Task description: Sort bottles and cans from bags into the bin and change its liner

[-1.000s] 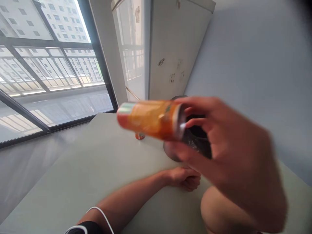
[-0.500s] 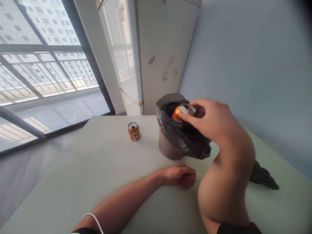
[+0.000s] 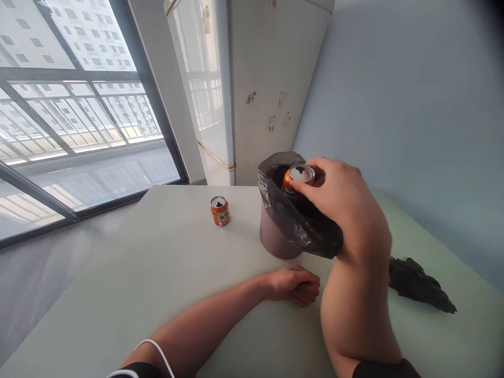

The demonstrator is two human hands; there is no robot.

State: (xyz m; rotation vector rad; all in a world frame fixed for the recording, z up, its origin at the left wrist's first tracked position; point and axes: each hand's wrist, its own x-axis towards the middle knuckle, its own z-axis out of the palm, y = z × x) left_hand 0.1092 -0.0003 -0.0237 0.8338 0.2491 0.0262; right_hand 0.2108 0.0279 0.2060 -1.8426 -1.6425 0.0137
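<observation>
My right hand (image 3: 336, 189) grips an orange soda can (image 3: 289, 184) by its upper part, thumb on the near side. The can is upright, its opened top showing, and its lower part is hidden within the mouth of a trash bin (image 3: 277, 236). A black plastic bag (image 3: 275, 197) lines the bin and hangs over its rim. In front of the bin, my left hand (image 3: 295, 283) rests on the table as a loose fist, with nothing visible in it. A second orange soda can (image 3: 219, 211), also opened, stands upright on the table left of the bin.
A crumpled black plastic bag (image 3: 423, 286) lies on the table (image 3: 157, 262) at the right. Behind the table stands a white refrigerator (image 3: 268, 68) with worn patches. A blue-grey wall (image 3: 401, 105) runs along the right, and a glass door (image 3: 98, 115) is at the left.
The can in my right hand has become more upright and sits slightly lower in the bin's mouth. My right forearm has swung left, uncovering more of the crumpled bag. My left hand stays put.
</observation>
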